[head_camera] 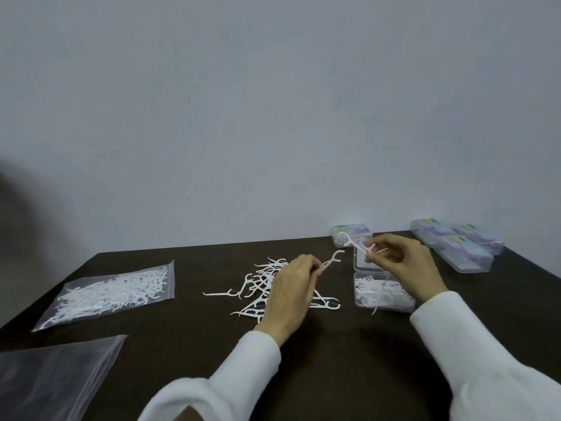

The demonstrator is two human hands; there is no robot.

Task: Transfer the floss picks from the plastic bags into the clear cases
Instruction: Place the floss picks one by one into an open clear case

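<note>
A loose pile of white floss picks point(261, 287) lies on the dark table in the middle. My left hand point(291, 290) hovers over the pile and pinches one floss pick point(332, 260) by its handle, head pointing up to the right. My right hand point(400, 262) pinches a few picks point(353, 243) above the open clear case point(384, 294), which holds several picks. The case's lid point(362, 261) lies flat behind it. A sealed plastic bag point(109, 294) full of picks lies at the left.
An empty clear plastic bag point(51, 378) sits at the near left corner. Several closed cases with pastel labels point(455, 247) are stacked at the far right, and one more case point(350, 233) stands by the wall. The table's back edge meets a grey wall.
</note>
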